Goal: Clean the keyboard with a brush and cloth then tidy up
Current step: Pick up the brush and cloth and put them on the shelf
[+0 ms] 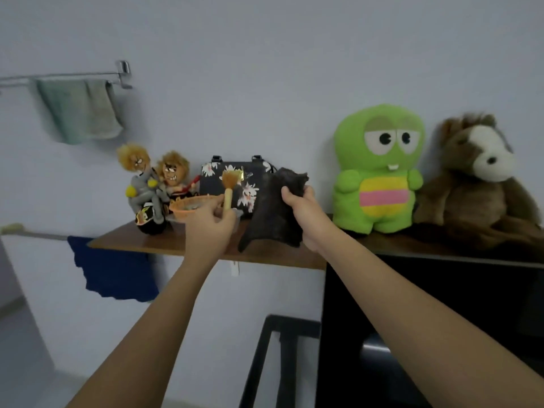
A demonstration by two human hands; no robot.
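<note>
Brown wood makes up the wall shelf (265,257) over which both hands are raised. The left hand (210,225) has its grip closed on the pale handle of a small wooden brush with tan bristles (229,187), held upright with the bristles on top. The right hand (303,210) has its grip closed on a dark grey cloth (270,213), which hangs crumpled below and left of the fingers, its lower edge near the shelf's front. Just behind the left grip sits an orange plastic basket (188,209); its contents are blurred and cannot be made out. Left of that stand two spiky-haired dolls on a toy motorbike (150,187). Behind both grips, between brush and cloth, is a black handbag with a white flower print (235,184), partly covered by them. Right of the right grip stands a green plush monster with a pink and yellow belly (379,169), and beyond it a brown and white plush horse (479,178). Up to the left, a grey-green towel (79,110) hangs over a metal wall rail (73,75). A dark blue cloth (114,269) hangs below the shelf's left end. Beneath the right forearm is a black cabinet (441,304), cut off by the frame. The keyboard is not in view.
</note>
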